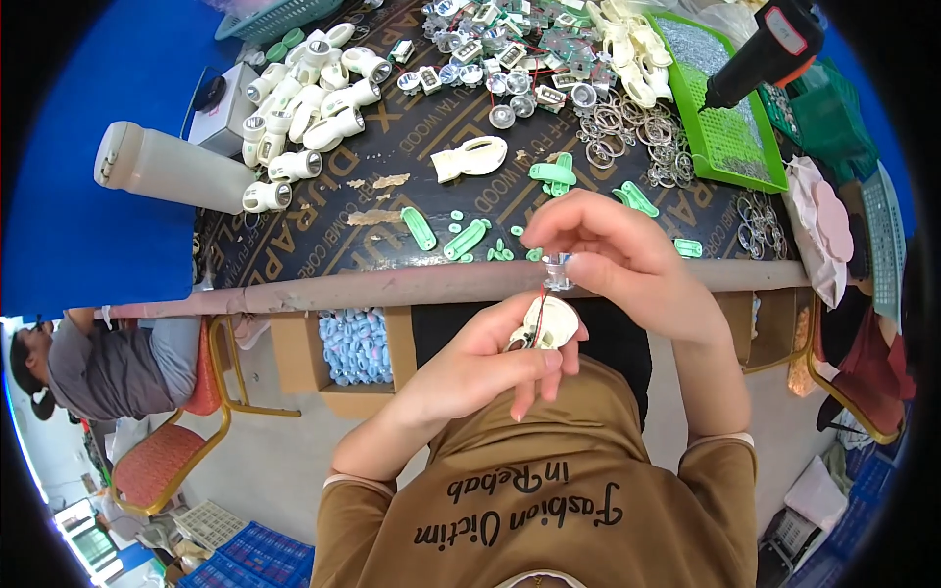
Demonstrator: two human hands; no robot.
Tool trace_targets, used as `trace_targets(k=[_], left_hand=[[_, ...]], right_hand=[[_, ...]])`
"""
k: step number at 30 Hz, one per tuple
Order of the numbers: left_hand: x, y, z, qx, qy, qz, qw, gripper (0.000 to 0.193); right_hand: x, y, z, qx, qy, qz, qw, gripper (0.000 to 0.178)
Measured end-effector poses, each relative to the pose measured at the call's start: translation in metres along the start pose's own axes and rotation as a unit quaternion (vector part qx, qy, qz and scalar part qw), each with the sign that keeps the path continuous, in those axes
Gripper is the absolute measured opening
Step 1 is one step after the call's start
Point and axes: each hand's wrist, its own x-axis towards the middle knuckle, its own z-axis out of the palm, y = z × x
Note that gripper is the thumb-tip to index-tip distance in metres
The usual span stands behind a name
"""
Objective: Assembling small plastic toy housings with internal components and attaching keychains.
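My left hand [480,363] is closed around a cream plastic flashlight shell [551,323], its hollow side partly showing. Between the thumb and fingers of my right hand [627,255] is a clear lens cup [558,273], held just above the shell. Thin red and dark wires run from the cup down into the shell. What sits inside the shell is too small to make out. Mint-green switch strips [469,239] and small green buttons lie on the table beyond my hands. A single cream shell half [469,159] rests farther back.
Assembled cream flashlights [312,108] are heaped at the left, near a white bottle [172,169]. Lens-and-board units [510,73] and metal rings [613,132] cover the back. A dark power screwdriver [769,54] hangs over a green tray [760,171] of screws. A table edge [323,291] runs before me.
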Motion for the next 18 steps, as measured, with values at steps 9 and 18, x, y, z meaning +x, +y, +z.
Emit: trace_targets(k=[9,18], left_hand=[[-0.001,0.0,0.001,0.062,0.055,0.037,0.996,0.026],[0.009,-0.012,0.003,0.277,0.176,0.224,0.918,0.011]], right_hand=[[-0.015,-0.001,-0.016,0.074,0.008,0.001,0.997,0.01],[-0.022,-0.006,0.004,-0.062,0.174,-0.033,0.982,0.009]])
